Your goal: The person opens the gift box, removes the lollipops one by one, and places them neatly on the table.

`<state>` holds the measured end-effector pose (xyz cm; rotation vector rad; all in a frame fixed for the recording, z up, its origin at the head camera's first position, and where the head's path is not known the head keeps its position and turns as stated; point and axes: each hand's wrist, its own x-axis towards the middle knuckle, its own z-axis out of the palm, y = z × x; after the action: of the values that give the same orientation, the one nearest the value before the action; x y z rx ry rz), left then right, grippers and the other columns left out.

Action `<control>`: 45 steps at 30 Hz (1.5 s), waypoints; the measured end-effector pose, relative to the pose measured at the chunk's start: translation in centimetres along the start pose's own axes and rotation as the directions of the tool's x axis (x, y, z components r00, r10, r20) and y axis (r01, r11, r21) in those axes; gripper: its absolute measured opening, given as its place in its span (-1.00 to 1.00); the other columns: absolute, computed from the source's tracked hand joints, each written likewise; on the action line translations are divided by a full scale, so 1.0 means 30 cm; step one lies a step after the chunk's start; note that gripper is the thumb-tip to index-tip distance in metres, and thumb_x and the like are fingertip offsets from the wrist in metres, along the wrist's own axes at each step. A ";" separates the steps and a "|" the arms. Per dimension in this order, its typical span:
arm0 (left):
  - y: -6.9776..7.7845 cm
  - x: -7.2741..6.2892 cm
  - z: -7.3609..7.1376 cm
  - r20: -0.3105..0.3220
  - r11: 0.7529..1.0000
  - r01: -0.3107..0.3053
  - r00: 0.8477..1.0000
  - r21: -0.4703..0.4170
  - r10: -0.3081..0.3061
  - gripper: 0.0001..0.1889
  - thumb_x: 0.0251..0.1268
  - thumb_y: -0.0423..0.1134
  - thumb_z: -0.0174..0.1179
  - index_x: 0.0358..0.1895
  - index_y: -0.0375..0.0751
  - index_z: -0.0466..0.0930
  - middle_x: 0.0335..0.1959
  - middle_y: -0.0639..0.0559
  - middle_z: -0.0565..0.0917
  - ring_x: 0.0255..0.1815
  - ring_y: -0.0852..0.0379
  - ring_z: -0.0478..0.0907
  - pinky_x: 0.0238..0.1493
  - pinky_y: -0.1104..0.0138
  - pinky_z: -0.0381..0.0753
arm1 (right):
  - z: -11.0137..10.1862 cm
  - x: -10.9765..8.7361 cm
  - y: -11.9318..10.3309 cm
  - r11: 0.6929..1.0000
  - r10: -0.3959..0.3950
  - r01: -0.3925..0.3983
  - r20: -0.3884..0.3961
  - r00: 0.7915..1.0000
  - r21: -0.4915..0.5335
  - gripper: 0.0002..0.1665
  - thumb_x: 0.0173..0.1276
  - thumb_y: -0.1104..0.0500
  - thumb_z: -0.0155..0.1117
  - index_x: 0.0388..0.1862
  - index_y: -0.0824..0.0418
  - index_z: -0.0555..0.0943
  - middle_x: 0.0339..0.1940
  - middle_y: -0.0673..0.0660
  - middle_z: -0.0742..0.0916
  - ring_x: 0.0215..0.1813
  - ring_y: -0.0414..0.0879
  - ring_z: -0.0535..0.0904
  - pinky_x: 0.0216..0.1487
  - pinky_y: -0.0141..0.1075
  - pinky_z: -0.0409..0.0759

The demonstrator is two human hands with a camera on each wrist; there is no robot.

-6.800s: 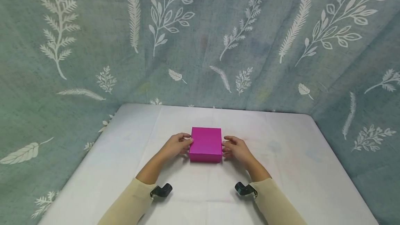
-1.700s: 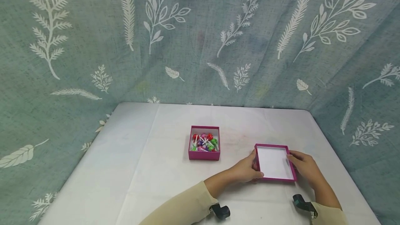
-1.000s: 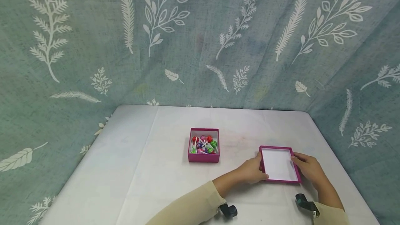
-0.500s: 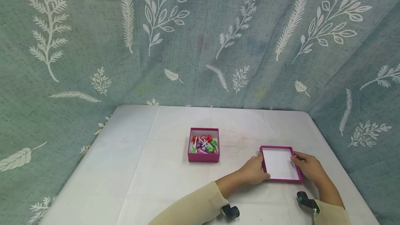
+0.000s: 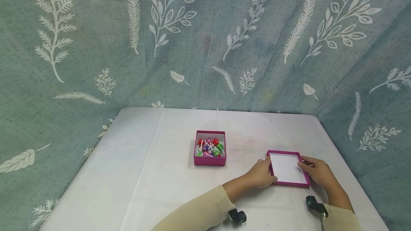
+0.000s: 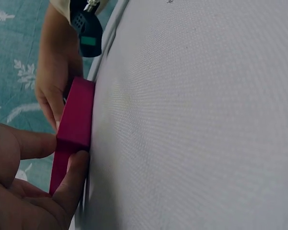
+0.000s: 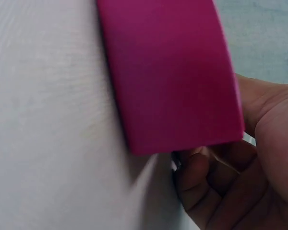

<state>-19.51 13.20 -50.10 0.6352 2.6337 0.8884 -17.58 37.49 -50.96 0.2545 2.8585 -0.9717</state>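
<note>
A magenta box lid (image 5: 287, 168) lies with its white inside facing up at the right of the table. My left hand (image 5: 260, 174) grips its left side, thumb at the near corner; in the left wrist view two digits of that hand (image 6: 26, 177) press on the lid's wall (image 6: 79, 115). On the right side, my right hand (image 5: 319, 172) holds the lid by its rim, the thumb on top. The right wrist view shows curled fingers (image 7: 194, 175) beside the lid's end (image 7: 177, 81). The matching box (image 5: 209, 161), uncovered, contains several wrapped lollipops (image 5: 210, 148).
A white cloth (image 5: 167, 181) covers the table. Behind it hangs a green-blue curtain (image 5: 205, 45) with white leaf prints. Dark wrist cameras (image 5: 237, 216) stick out from both beige sleeves (image 5: 199, 209).
The lid, which covered the box at first, now lies to the right, inside up, with both hands on it. Over the last second it has barely moved; the right thumb has shifted slightly.
</note>
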 end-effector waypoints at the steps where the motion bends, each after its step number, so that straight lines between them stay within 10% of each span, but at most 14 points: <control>1: -0.001 0.001 -0.002 -0.001 1.000 -0.003 1.000 0.002 0.003 -0.14 0.15 -0.02 0.38 0.47 -0.25 0.20 0.17 -0.02 0.53 0.04 0.30 0.42 0.15 0.43 0.39 | -0.005 0.001 -0.003 1.000 -0.005 0.005 0.006 1.000 0.004 -0.15 0.42 -0.19 0.17 0.39 0.44 0.30 0.18 0.52 0.50 0.17 0.44 0.40 0.08 0.24 0.44; 13: -0.046 -0.071 -0.129 -0.004 0.985 -0.148 0.989 -0.094 0.148 -0.26 0.25 0.00 0.29 0.46 -0.14 0.26 0.00 0.14 0.56 -0.23 0.38 0.51 -0.10 0.45 0.51 | -0.081 -0.003 -0.132 0.995 -0.091 0.094 -0.097 0.991 0.028 -0.33 0.51 -0.06 0.06 0.36 0.41 0.36 0.03 0.42 0.61 -0.06 0.20 0.60 -0.11 0.07 0.59; 20: -0.068 -0.124 -0.241 0.057 0.908 -0.407 0.914 0.102 0.403 -0.59 0.37 -0.07 0.19 0.23 -0.10 0.57 -0.14 0.25 0.66 -0.36 0.49 0.48 -0.27 0.59 0.44 | -0.032 0.045 -0.249 0.970 -0.171 0.197 -0.177 0.969 0.145 -0.35 0.48 -0.13 0.11 0.32 0.30 0.45 0.00 0.33 0.65 -0.11 0.12 0.65 -0.15 0.07 0.60; 29: -0.177 -0.174 -0.373 0.072 0.830 -0.512 0.857 0.220 0.510 -0.73 0.41 -0.13 0.16 0.09 -0.02 0.68 -0.12 0.25 0.70 -0.33 0.48 0.48 -0.28 0.59 0.44 | 0.142 0.069 -0.421 0.915 -0.255 0.305 -0.206 0.945 0.264 -0.47 0.48 -0.05 0.14 0.29 0.23 0.50 0.07 0.25 0.66 0.10 0.18 0.57 0.02 0.14 0.53; 35: -0.275 -0.208 -0.466 -0.002 0.840 -0.480 0.868 0.254 0.496 -0.74 0.39 -0.15 0.18 0.07 -0.02 0.69 -0.11 0.21 0.71 -0.38 0.44 0.48 -0.27 0.56 0.46 | 0.248 0.089 -0.515 0.863 -0.257 0.319 -0.202 0.945 0.392 -0.58 0.48 0.14 0.17 0.26 0.22 0.53 0.08 0.19 0.67 0.09 0.07 0.58 0.06 -0.03 0.56; 45: -0.412 -0.212 -0.592 -0.089 0.887 -0.356 0.914 0.293 0.396 -0.77 0.32 -0.21 0.25 0.00 -0.06 0.73 -0.14 0.17 0.73 -0.25 0.35 0.57 -0.16 0.37 0.58 | 0.433 0.149 -0.544 0.689 -0.250 0.327 -0.212 0.945 0.647 -0.60 0.50 0.18 0.13 0.23 0.32 0.53 0.09 0.24 0.64 0.03 0.04 0.62 -0.03 -0.25 0.61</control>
<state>-25.01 -7.61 -43.39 1.2329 2.8426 0.6926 -24.45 17.32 -52.22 -0.1123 2.5319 -2.1154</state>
